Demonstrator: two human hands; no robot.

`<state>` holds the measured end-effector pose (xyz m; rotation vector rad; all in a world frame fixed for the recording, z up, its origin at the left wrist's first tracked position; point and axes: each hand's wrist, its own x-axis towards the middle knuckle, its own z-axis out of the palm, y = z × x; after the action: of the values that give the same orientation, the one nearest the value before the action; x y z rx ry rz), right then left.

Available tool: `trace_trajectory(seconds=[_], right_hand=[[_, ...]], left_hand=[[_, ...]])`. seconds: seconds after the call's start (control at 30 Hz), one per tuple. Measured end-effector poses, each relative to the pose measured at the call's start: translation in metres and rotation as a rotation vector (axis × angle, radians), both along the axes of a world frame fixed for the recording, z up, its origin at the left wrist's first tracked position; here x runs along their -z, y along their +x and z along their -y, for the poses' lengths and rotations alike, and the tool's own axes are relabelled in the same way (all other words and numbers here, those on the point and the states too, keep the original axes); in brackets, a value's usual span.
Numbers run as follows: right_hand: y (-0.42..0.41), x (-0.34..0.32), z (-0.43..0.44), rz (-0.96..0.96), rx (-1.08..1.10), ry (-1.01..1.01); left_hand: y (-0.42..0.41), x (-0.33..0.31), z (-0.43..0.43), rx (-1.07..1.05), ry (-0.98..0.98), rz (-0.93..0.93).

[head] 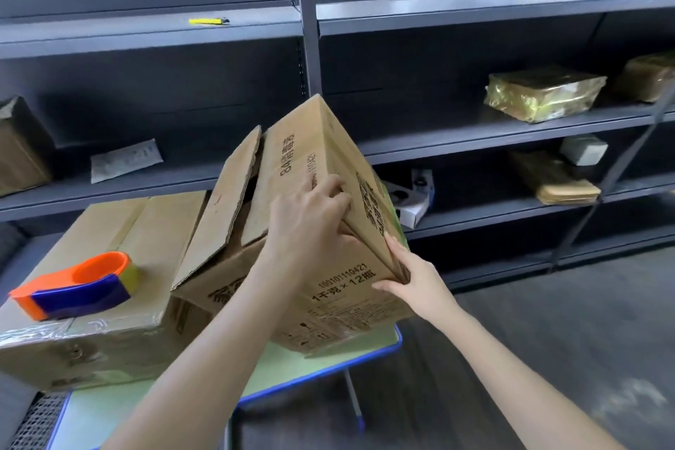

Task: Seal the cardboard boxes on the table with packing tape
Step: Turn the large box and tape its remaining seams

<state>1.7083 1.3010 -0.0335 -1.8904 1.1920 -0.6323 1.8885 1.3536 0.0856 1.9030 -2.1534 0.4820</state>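
A printed cardboard box [303,161] stands tilted on the pale green table [292,365], its loose flaps hanging open on the left side. My left hand [310,219] grips the box's near edge, fingers curled over it. My right hand [412,278] presses against the box's lower right corner, fingers on the cardboard. To the left lies a second, flatter box [120,325] with clear tape along its front edge. An orange and blue tape dispenser [76,285] rests on top of that box, apart from both hands.
Grey metal shelving [438,11] runs behind the table, holding wrapped parcels [544,91], a padded envelope [126,159] and a yellow utility knife [208,21]. Dark floor lies to the right of the table's blue edge [317,373].
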Motion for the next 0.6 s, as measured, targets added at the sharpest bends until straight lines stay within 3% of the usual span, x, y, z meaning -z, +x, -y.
trace_trajectory(seconds=[0.3, 0.43, 0.6], right_hand=[[0.011, -0.044, 0.005, 0.035, -0.044, -0.152], [0.011, -0.048, 0.003, 0.006, -0.074, -0.171], [0.014, -0.024, -0.006, -0.011, -0.084, -0.119]], left_hand=[[-0.027, 0.014, 0.016, 0.038, 0.004, 0.185], [-0.026, 0.014, 0.013, 0.128, 0.068, -0.004], [-0.023, 0.052, 0.020, 0.190, 0.281, 0.123]])
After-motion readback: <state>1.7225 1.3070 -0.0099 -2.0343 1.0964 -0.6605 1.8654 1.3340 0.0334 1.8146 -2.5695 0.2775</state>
